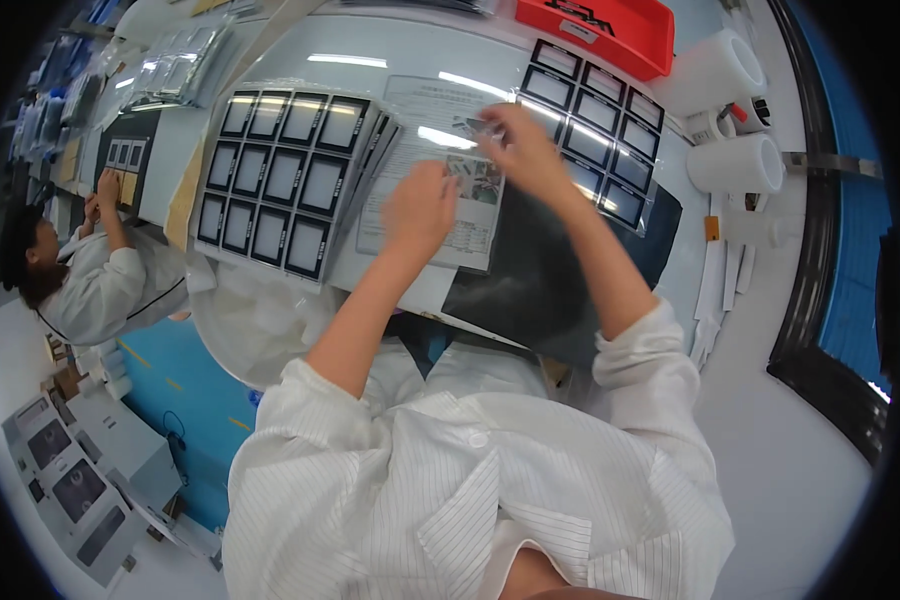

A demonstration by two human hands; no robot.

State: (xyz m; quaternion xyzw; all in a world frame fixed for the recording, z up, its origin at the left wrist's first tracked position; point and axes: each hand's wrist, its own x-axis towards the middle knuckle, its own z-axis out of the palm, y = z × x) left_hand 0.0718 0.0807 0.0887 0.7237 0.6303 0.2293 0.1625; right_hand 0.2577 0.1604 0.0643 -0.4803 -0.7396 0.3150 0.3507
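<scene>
Over a printed instruction sheet [478,245] in a clear sleeve, my two hands are raised side by side, a short way apart. My left hand [420,208] is closed with curled, slightly blurred fingers; anything in it is too small to make out. The fingers of my right hand [526,152] pinch a small shiny see-through piece [481,129], whose kind I cannot tell. Left of my hands lies a stack of sheets holding black-framed rectangular panels [283,177] in rows. To the right, another sheet of black-framed panels [597,112] rests beyond a dark mat [530,270].
A red bin [630,35] with black parts stands at the far right, near white rolls [735,163]. Below the table's left edge is a white bag-lined bin [245,345]. Another person [120,265] works at the left, by bagged stacks [175,65].
</scene>
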